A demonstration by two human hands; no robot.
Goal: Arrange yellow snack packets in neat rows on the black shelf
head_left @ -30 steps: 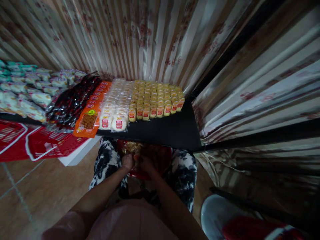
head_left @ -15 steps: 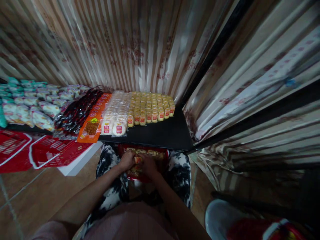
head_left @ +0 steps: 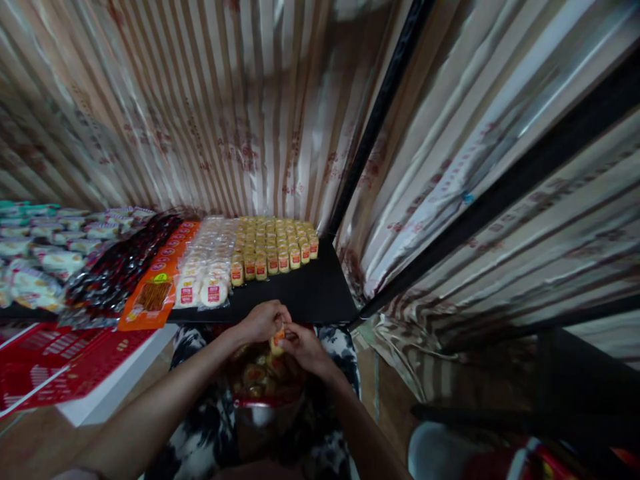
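The grip is narrow: the right hand [head_left: 306,348] and left hand [head_left: 264,321] pinch a small yellow packet [head_left: 277,343] between them, its long axis roughly away from the body, over a red container [head_left: 263,403]; beyond, the table [head_left: 300,297] bears matching rows [head_left: 275,250].

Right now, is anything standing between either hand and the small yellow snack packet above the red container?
Nothing visible does. The right hand holds the snack packet, and the left hand is right at its top edge. The other packets lie below, in the red container.
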